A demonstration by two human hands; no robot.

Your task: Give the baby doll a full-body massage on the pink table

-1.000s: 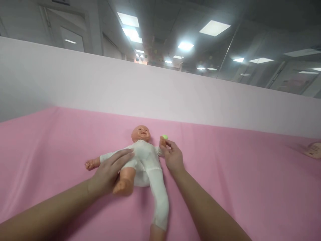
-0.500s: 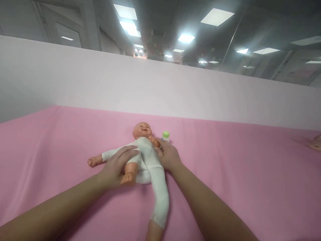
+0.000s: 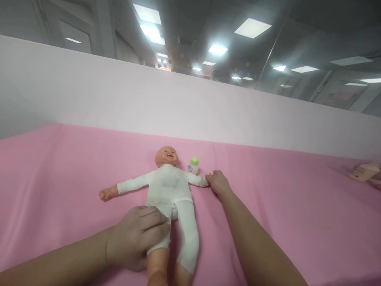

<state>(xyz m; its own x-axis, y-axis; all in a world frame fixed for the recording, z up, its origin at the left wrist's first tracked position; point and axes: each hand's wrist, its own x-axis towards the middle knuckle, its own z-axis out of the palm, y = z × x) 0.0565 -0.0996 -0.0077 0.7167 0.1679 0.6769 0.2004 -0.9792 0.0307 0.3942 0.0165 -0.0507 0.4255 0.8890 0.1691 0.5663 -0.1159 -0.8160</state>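
Observation:
A baby doll (image 3: 169,190) in a white suit lies on its back on the pink sheet (image 3: 59,167), arms spread and head pointing away from me. My left hand (image 3: 137,236) is wrapped round the doll's leg on the left side, just below the hip. My right hand (image 3: 218,183) is closed on the doll's hand at the end of its arm on the right. A small white bottle with a green cap (image 3: 193,165) stands beside the doll's head, a little left of my right hand.
A white partition (image 3: 190,107) runs along the far edge of the pink sheet. At the far right edge lies a pale, partly cut-off object (image 3: 365,173). Ceiling lights and glass walls show beyond the partition.
The doll's bent leg has been straightened down; my left hand slid from its chest to that leg. My right hand drew the doll's arm off its chest and out to the right.

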